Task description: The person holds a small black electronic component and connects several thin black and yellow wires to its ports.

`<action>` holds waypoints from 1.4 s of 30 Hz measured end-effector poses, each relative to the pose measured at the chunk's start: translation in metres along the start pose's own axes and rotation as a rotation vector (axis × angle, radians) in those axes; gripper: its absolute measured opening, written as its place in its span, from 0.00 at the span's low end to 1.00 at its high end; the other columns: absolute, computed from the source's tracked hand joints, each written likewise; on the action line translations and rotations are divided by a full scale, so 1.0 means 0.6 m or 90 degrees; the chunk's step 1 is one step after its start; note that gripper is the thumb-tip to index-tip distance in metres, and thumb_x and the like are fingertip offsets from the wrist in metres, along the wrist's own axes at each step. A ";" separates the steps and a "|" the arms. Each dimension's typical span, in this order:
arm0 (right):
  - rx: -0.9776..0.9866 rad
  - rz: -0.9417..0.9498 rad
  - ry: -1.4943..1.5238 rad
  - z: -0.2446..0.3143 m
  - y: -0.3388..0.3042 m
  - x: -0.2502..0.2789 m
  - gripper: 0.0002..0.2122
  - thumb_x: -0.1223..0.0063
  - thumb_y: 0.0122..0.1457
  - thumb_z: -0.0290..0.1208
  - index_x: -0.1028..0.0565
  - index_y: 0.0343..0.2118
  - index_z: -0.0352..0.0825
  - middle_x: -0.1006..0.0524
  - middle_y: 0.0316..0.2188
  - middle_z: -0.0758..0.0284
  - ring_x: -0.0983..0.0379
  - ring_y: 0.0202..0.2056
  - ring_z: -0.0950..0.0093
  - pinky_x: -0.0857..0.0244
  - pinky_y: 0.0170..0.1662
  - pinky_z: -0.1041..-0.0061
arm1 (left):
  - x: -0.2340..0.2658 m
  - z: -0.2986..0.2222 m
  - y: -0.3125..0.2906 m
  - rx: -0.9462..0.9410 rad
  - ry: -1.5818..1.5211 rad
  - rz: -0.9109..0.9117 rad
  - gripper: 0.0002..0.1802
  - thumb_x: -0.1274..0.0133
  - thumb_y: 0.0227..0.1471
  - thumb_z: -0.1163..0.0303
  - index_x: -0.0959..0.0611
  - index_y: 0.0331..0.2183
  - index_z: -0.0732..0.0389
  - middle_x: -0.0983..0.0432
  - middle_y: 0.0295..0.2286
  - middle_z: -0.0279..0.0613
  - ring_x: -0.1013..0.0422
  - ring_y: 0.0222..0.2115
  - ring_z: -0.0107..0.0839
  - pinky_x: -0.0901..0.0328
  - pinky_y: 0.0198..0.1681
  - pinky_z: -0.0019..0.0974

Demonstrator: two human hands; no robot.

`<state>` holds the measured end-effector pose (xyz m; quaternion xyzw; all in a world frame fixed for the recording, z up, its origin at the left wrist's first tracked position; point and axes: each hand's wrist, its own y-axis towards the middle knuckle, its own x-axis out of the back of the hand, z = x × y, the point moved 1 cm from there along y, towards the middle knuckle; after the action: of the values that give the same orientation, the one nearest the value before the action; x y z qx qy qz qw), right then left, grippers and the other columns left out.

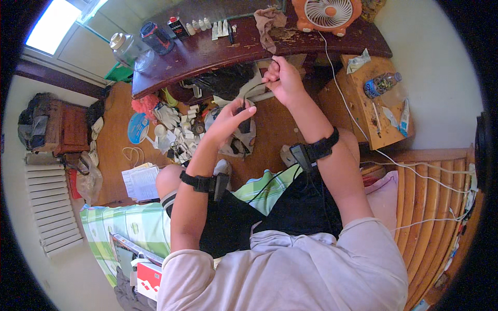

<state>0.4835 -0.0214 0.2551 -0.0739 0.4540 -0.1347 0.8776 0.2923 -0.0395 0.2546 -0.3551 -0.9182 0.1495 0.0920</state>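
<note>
My left hand is curled round a small black block, partly hidden by the fingers, its thumb lying over the front. A dark cable loops up from the block. Farther up and to the right, my right hand is closed in a pinch on that cable. A short end of it sticks out above the fingers, just in front of the table edge. What kind of device the block is, I cannot tell. Below my left hand, a plastic bag with dark things in it lies on the floor.
A dark red table spans the far side, carrying an orange fan, a brown cloth, a glass jar and small bottles. Small white pieces litter the floor. A wooden stool holds a bottle; a white cord hangs beside it.
</note>
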 end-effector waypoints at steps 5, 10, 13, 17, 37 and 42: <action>-0.087 -0.135 -0.100 -0.020 -0.009 0.013 0.13 0.56 0.58 0.37 0.36 0.19 0.39 0.39 0.15 0.74 0.38 0.20 0.77 0.35 0.30 0.72 | 0.003 -0.006 -0.003 -0.130 -0.082 -0.055 0.14 0.47 0.48 0.68 0.29 0.38 0.58 0.32 0.26 0.31 0.36 0.22 0.20 0.43 0.21 0.22; -0.143 -0.120 -0.189 -0.049 -0.015 0.025 0.12 0.58 0.60 0.40 0.35 0.24 0.38 0.37 0.18 0.73 0.35 0.24 0.75 0.32 0.31 0.70 | 0.016 -0.029 -0.004 -0.222 -0.125 -0.257 0.13 0.50 0.51 0.71 0.30 0.40 0.62 0.26 0.32 0.39 0.29 0.33 0.26 0.34 0.28 0.26; -0.158 -0.107 -0.331 -0.064 -0.021 0.020 0.13 0.59 0.60 0.38 0.31 0.25 0.35 0.32 0.22 0.69 0.30 0.27 0.75 0.33 0.27 0.75 | 0.022 -0.036 -0.001 -0.217 -0.143 -0.266 0.12 0.52 0.53 0.70 0.28 0.40 0.64 0.26 0.34 0.41 0.28 0.35 0.27 0.32 0.29 0.29; -0.260 0.009 -0.537 -0.075 -0.012 0.026 0.12 0.57 0.58 0.38 0.31 0.28 0.32 0.29 0.24 0.64 0.29 0.27 0.73 0.32 0.29 0.71 | 0.025 -0.053 0.000 -0.237 -0.197 -0.267 0.13 0.54 0.55 0.66 0.27 0.40 0.64 0.26 0.33 0.41 0.28 0.35 0.30 0.29 0.30 0.33; 0.377 0.132 -0.702 -0.094 -0.028 -0.016 0.11 0.64 0.61 0.31 0.29 0.28 0.31 0.34 0.19 0.74 0.41 0.20 0.85 0.45 0.24 0.82 | 0.053 -0.033 0.019 -0.075 -0.387 -0.209 0.18 0.58 0.52 0.63 0.32 0.44 0.61 0.29 0.31 0.43 0.29 0.23 0.33 0.33 0.22 0.35; 0.285 0.077 -0.673 -0.089 -0.017 -0.002 0.08 0.63 0.61 0.30 0.33 0.33 0.32 0.35 0.18 0.73 0.41 0.19 0.85 0.45 0.23 0.82 | 0.050 -0.035 0.015 0.002 -0.200 -0.231 0.17 0.59 0.53 0.61 0.30 0.44 0.55 0.31 0.30 0.33 0.32 0.27 0.25 0.37 0.27 0.30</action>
<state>0.4376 -0.0309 0.2276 0.0822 -0.0822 -0.1220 0.9857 0.2819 -0.0084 0.2733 -0.1565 -0.9697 0.1856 -0.0257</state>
